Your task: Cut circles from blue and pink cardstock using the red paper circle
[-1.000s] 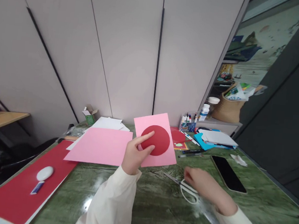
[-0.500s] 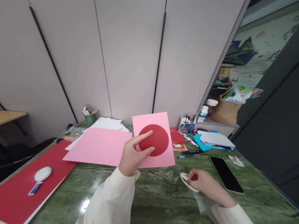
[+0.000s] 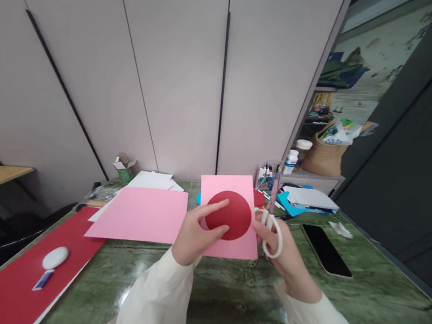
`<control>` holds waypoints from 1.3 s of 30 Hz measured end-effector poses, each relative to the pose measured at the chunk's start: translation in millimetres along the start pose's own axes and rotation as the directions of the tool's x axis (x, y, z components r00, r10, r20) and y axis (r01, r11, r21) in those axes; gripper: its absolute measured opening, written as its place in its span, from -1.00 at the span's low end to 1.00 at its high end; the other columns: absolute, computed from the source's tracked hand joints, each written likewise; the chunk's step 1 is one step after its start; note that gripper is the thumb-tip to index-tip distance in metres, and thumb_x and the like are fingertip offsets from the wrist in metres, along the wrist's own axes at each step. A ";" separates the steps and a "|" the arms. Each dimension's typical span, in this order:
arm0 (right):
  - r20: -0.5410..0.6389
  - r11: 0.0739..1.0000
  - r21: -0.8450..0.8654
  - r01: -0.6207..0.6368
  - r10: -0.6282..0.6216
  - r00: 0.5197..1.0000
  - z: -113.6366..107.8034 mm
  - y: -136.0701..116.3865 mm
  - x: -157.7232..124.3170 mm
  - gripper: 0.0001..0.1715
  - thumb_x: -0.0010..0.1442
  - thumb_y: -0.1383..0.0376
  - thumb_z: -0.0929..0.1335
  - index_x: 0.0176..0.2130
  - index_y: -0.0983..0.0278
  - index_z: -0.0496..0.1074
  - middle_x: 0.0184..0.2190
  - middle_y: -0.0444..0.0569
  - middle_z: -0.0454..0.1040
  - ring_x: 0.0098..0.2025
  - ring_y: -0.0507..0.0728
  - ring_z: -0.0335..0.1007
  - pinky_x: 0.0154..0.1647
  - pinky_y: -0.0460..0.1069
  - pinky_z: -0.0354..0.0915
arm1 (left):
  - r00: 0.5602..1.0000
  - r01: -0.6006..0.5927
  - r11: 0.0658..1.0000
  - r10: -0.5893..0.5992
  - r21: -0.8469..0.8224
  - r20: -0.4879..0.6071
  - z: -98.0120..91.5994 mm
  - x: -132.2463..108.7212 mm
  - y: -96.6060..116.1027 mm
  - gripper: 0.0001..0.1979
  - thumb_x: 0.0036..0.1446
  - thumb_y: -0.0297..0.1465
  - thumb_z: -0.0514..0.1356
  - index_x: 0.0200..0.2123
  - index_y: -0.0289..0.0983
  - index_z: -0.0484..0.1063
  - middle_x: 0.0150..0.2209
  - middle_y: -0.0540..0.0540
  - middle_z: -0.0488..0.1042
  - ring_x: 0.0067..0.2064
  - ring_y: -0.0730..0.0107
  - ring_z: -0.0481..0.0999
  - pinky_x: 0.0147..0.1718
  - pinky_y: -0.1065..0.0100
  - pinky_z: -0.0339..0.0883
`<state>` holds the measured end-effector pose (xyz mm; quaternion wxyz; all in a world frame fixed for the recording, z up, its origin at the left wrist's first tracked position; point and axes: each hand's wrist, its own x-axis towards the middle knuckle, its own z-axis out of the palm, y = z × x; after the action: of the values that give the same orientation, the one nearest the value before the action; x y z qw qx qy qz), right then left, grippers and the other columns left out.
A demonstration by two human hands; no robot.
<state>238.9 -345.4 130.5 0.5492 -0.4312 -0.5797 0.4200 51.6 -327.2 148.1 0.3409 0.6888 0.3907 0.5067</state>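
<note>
My left hand (image 3: pixel 197 231) pinches a small pink sheet (image 3: pixel 221 182) with a red paper circle (image 3: pixel 234 212) lying flat against its front. Thumb and index finger rest across the circle, and the other fingers are behind the paper. My right hand (image 3: pixel 285 255) is closed on white-handled scissors (image 3: pixel 275 239), whose blades point up and away from me. Its fingertips are close to the right edge of the pink sheet; whether they touch it I cannot tell. Both hands are raised over the green tabletop (image 3: pixel 232 306).
Left lies a larger pink sheet (image 3: pixel 138 213) over white paper, beside a red sheet (image 3: pixel 29 271) bearing a white oval object (image 3: pixel 55 257) and a small tube (image 3: pixel 43 280). A phone (image 3: pixel 325 250) lies right. Behind are blue and white papers (image 3: pixel 307 199) and a pen box (image 3: pixel 265 179).
My right hand has lifted the scissors off the table beside the pink sheet, blades now upward. The pink sheet with the circle has come slightly lower and to the right.
</note>
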 end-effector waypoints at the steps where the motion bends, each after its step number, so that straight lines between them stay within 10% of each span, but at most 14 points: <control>1: -0.005 0.999 -0.033 0.008 -0.008 1.000 1.8 -1.1 -0.1 -0.62 0.04 0.13 0.35 -0.60 0.27 0.16 -0.65 -0.22 0.12 -0.58 -0.02 0.02 -0.56 -0.09 -0.02 | 1.000 0.002 1.000 -0.002 -0.007 0.018 2.0 0.2 -0.5 -0.53 -0.14 -0.51 0.25 -0.06 -0.18 0.42 -0.08 -0.07 0.47 -0.06 0.21 0.43 -0.13 0.27 0.39; 22: 0.045 0.968 -0.232 0.097 -0.089 0.995 -11.9 -6.3 -0.3 -0.64 0.06 0.16 0.34 -0.58 0.26 0.16 -0.66 -0.22 0.08 -0.60 -0.03 0.01 -0.56 -0.08 0.02 | 0.997 0.033 0.996 -0.038 -0.078 -0.064 24.4 -1.9 -6.4 -0.55 -0.13 -0.49 0.26 -0.07 -0.20 0.43 -0.08 -0.07 0.48 -0.07 0.20 0.45 -0.16 0.31 0.42; 39: -0.022 0.995 -0.038 0.095 -0.095 0.995 -18.6 15.9 7.0 -0.65 0.02 0.15 0.37 -0.58 0.28 0.22 -0.64 -0.16 0.20 -0.56 0.02 0.14 -0.55 -0.06 0.11 | 0.997 -0.070 0.989 0.069 0.127 0.018 20.1 -5.9 -0.3 -0.46 -0.16 -0.43 0.29 -0.02 -0.08 0.38 -0.16 -0.05 0.52 -0.18 0.20 0.49 -0.12 0.18 0.37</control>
<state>257.9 -334.1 118.0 0.5676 -0.4181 -0.6005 0.3775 69.8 -333.7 140.2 0.2808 0.7258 0.3959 0.4874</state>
